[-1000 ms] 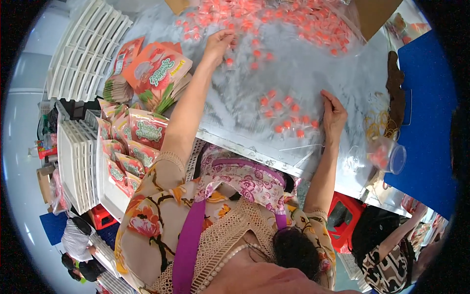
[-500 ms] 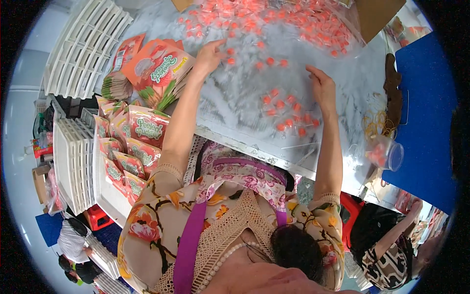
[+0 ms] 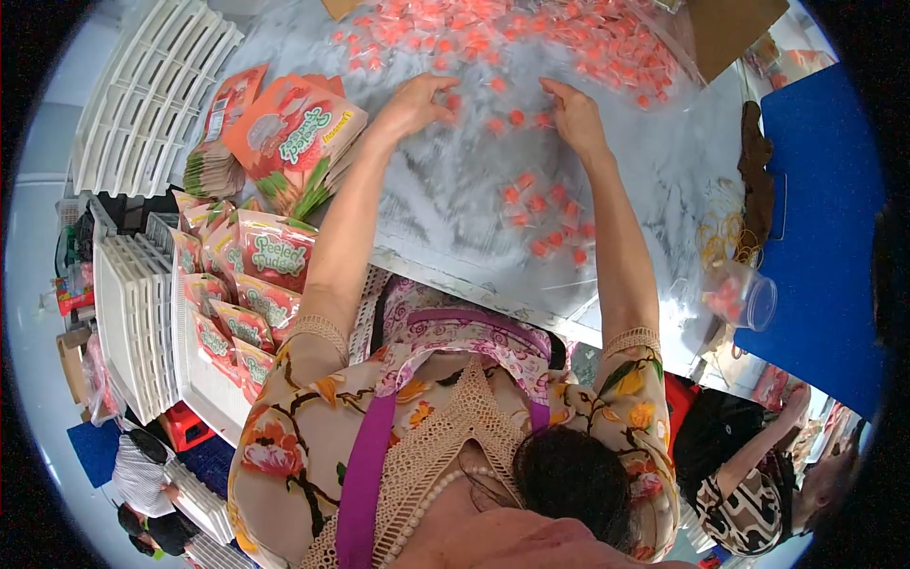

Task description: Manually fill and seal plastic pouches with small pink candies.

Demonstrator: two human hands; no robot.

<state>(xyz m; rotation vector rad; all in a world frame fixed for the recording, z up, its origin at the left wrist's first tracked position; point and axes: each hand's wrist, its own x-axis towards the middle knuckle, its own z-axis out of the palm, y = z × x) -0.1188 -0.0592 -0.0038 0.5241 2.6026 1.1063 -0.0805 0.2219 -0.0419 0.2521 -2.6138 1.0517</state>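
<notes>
My left hand (image 3: 417,104) is over the marble-patterned table, thumb and forefinger apart, with a clear-wrapped red candy (image 3: 453,102) at their tips. Across from it, my right hand (image 3: 576,116) has its forefinger stretched out, beside another wrapped red candy (image 3: 543,120); its other fingers are partly hidden. A few more wrapped candies (image 3: 517,118) lie between the two hands. Nearer to me sits a small group of the same candies (image 3: 537,203). A large heap of them (image 3: 455,28) spreads along the far side of the table.
Left of my left arm are stacked flat red pouches (image 3: 294,133) and a white crate (image 3: 204,379) of filled pouches. White trays (image 3: 152,95) stand behind. At right are rubber bands (image 3: 725,232), a tipped clear tub (image 3: 749,296) and a blue panel (image 3: 825,237). Co-workers (image 3: 758,493) sit nearby.
My right hand has moved left and away from me, closer to the loose candies. My left hand has shifted slightly, its thumb and forefinger now around a candy.
</notes>
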